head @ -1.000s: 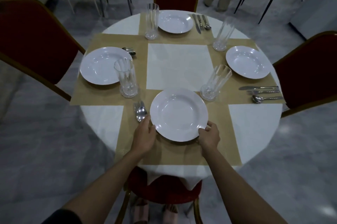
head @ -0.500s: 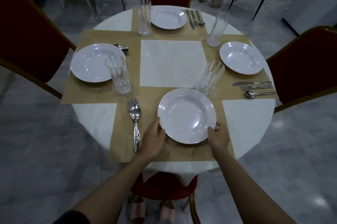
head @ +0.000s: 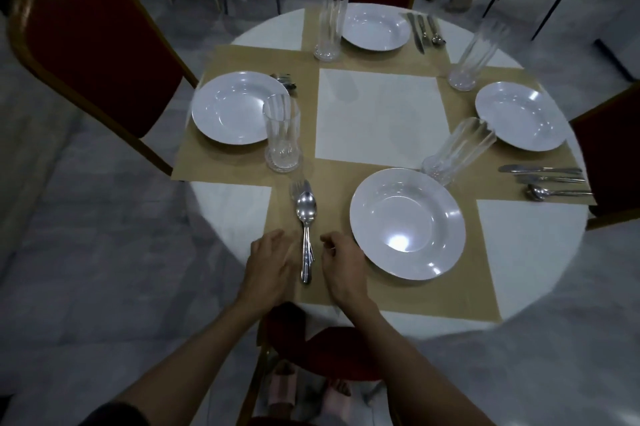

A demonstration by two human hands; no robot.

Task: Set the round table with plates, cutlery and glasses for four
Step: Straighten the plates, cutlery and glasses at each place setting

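Both hands rest on the round table (head: 239,211) at the stacked cutlery (head: 305,217), which lies just left of the near plate (head: 407,223). Left hand (head: 269,266) sits left of the handles, right hand (head: 343,261) between handles and near plate; both are loosely curled, gripping nothing. A glass (head: 457,151) stands just beyond the near plate.

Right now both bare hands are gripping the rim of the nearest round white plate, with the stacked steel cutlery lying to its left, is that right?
Not quite. In the head view neither hand touches the nearest round white plate. The left hand and right hand sit either side of the stacked steel cutlery, apparently not gripping it. The cutlery does lie left of that plate.
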